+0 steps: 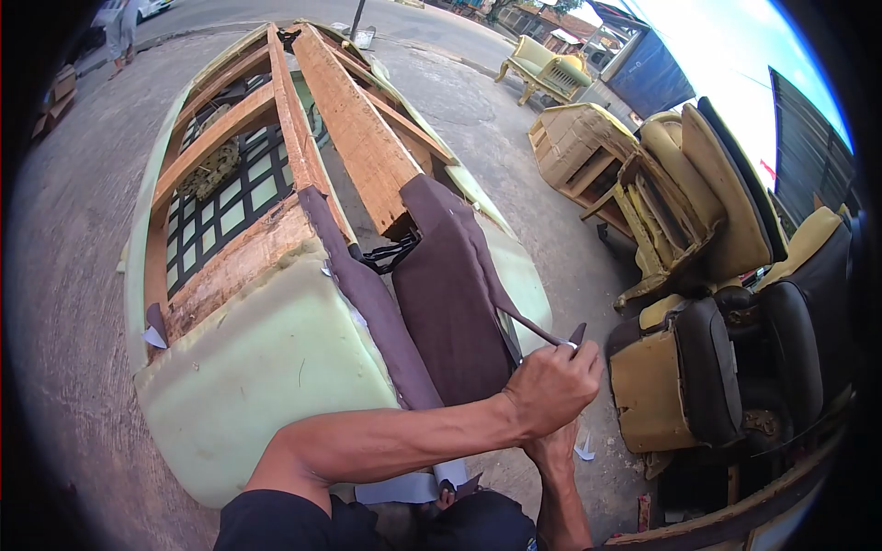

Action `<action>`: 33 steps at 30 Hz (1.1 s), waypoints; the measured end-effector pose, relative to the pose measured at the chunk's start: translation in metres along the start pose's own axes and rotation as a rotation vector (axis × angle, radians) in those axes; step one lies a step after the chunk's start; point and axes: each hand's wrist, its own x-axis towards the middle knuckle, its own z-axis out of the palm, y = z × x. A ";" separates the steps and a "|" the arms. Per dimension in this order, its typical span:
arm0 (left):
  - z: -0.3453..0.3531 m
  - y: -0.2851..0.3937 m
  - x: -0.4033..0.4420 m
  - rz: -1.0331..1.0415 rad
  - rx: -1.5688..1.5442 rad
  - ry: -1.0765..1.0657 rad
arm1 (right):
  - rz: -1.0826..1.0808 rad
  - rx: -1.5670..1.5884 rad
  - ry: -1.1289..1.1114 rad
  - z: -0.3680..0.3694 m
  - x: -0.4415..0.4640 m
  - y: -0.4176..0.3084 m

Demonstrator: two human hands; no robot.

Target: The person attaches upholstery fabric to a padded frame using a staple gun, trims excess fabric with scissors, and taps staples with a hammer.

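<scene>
My left hand (pixel 554 384) is closed on the end of dark purple upholstery fabric (pixel 450 285), which is pulled into a taut strip toward me. A small tip of the fabric and a pale bit stick out above my fist. Just below it is my right hand (pixel 551 448), its fingers hidden behind the left hand and wrist. The fabric covers part of an upturned sofa frame (pixel 358 138) with bare wooden rails. A second purple piece (pixel 367 303) runs along the edge of the pale green foam (pixel 266 376). Black webbing (pixel 230 207) crosses the frame.
Stripped chairs and a sofa seat (pixel 680 211) are stacked at right, near dark brown cushions (pixel 707 367). A gold-framed sofa (pixel 547 69) stands farther back. A person (pixel 121 37) is at upper left. A white scrap (pixel 585 448) lies on the concrete ground (pixel 83 367).
</scene>
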 end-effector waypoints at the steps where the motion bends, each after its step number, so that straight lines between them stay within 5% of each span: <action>1: 0.002 0.001 -0.001 0.001 -0.003 0.000 | -0.168 0.014 0.150 0.009 0.010 0.004; 3: 0.005 0.000 -0.002 0.012 0.029 -0.011 | -0.373 -0.027 0.331 0.017 0.029 0.002; 13: 0.009 0.004 -0.003 0.064 0.009 0.027 | -0.170 -0.425 0.159 0.014 0.073 -0.061; 16: 0.010 0.006 -0.004 0.092 -0.008 0.058 | -0.171 -0.091 0.238 0.007 0.078 -0.066; 20: 0.004 0.003 -0.002 0.106 -0.056 0.047 | -0.118 -0.043 0.042 -0.004 0.096 -0.068; 24: 0.003 0.002 0.001 0.145 -0.079 0.067 | -0.011 0.099 0.089 0.003 0.111 -0.064; 33: -0.005 -0.002 0.005 0.167 -0.135 0.088 | 0.006 0.028 -0.095 -0.005 0.139 -0.079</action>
